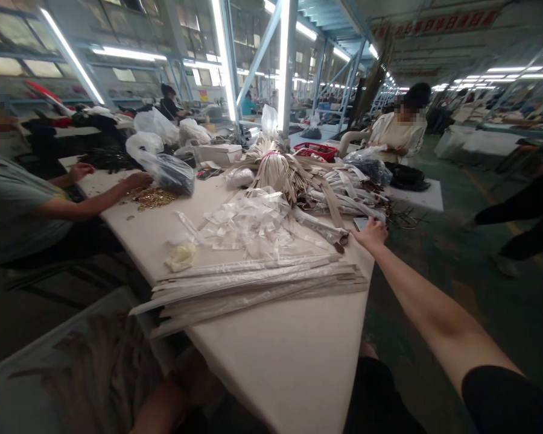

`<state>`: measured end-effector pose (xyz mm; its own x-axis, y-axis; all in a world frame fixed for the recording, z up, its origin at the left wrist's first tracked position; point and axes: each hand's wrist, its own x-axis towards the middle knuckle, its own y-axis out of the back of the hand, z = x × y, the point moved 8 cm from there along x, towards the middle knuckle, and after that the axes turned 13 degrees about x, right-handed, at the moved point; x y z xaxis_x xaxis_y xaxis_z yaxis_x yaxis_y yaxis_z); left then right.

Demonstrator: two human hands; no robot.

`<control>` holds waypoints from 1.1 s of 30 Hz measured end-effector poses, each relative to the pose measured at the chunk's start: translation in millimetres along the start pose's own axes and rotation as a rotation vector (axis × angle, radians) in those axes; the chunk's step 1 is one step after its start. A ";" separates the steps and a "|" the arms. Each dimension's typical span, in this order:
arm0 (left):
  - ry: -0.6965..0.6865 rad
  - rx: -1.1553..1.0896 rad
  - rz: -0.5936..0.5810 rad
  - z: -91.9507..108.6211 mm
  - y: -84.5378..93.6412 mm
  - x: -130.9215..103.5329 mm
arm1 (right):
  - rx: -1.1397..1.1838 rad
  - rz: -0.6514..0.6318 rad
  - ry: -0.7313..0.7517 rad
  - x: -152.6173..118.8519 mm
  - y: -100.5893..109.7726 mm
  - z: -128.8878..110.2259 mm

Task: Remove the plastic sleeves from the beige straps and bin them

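My right hand (371,235) reaches to the table's right edge, its fingers closed on a small flat grey-blue object (361,223) that may be a phone. Just left of it lies the end of a wrapped strap bundle (321,228). My left hand (160,404) is low at the bottom, dark and blurred, beside a bin of straps (95,361); its fingers cannot be made out. Long pale straps (257,289) lie across the table (280,355), with crumpled clear plastic strips (248,223) behind them.
At the left a person's hands (138,181) are over small gold metal pieces (154,198). Tied straps (276,169), a red basket (315,150) and plastic bags (174,172) stand farther back. Another person (398,129) sits behind; a walker's legs (520,211) show at right.
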<state>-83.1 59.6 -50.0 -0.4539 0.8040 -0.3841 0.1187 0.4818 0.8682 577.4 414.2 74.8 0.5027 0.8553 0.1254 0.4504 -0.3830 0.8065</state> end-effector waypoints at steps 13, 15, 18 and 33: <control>-0.085 -0.464 0.482 -6.1 42.5 -85.9 | 0.011 -0.882 0.920 -252.3 -114.8 -140.8; -0.264 -0.441 0.610 19.0 89.9 -100.7 | -0.023 -0.888 0.924 -244.3 -113.2 -142.2; -0.496 -0.320 0.661 61.0 168.7 -81.8 | -0.078 -0.889 0.970 -243.7 -104.8 -153.7; -0.732 0.084 0.374 116.8 198.1 7.9 | -0.302 -0.807 0.981 -295.8 -90.9 -153.7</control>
<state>40.0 202.1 82.3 0.3155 0.9260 -0.2075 0.2269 0.1386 0.9640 274.4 249.6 53.2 -0.6324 0.7514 -0.1885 0.1237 0.3381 0.9330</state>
